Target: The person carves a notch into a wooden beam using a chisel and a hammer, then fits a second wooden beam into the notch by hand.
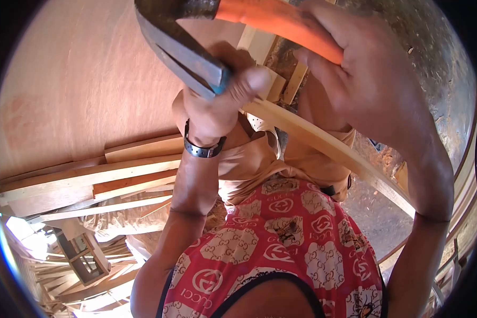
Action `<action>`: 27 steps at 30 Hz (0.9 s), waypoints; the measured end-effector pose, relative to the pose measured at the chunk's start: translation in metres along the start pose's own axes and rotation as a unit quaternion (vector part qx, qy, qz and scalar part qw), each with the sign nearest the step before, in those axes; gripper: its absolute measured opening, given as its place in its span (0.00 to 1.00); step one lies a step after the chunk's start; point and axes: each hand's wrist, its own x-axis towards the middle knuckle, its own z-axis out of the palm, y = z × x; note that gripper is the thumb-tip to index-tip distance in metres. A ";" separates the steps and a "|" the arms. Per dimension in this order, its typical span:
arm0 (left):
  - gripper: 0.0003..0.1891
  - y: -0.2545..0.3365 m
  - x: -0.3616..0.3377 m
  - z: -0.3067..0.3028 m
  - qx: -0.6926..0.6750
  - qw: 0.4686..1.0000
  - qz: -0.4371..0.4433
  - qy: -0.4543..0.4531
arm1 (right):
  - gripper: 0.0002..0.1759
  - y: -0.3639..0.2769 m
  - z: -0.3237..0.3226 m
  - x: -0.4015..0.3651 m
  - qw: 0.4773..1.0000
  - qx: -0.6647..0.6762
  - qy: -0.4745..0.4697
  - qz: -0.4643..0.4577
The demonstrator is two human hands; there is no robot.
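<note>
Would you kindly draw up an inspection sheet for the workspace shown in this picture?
Surface: a broad reddish wooden panel fills the upper left; patchy ground shows at right.
Job's things: a claw hammer with an orange handle is held up; a pale wooden strip slants in front of the legs.
Clutter: stacked boards lie beside the panel, overlapping unevenly.
Hands: the right hand grips the handle; the left hand is curled near the claw, and what it holds is unclear.
Cables: nothing seen.
Surroundings: a wooden frame and more timber at lower left, in strong light.
</note>
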 end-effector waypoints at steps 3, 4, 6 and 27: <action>0.14 0.012 0.018 -0.003 -0.080 0.988 -0.021 0.129 | 0.07 -0.003 -0.001 0.001 1.000 0.006 0.004 -0.002; 0.14 0.014 0.018 -0.005 -0.080 0.988 -0.017 0.129 | 0.07 -0.005 -0.004 0.001 1.000 0.004 0.005 -0.004; 0.11 0.015 0.014 -0.008 -0.022 0.993 -0.048 0.105 | 0.06 -0.012 -0.012 0.002 0.999 0.030 -0.023 0.010; 0.11 0.002 -0.003 -0.007 0.098 0.991 -0.019 0.093 | 0.08 -0.016 -0.008 0.006 1.000 0.010 -0.026 0.007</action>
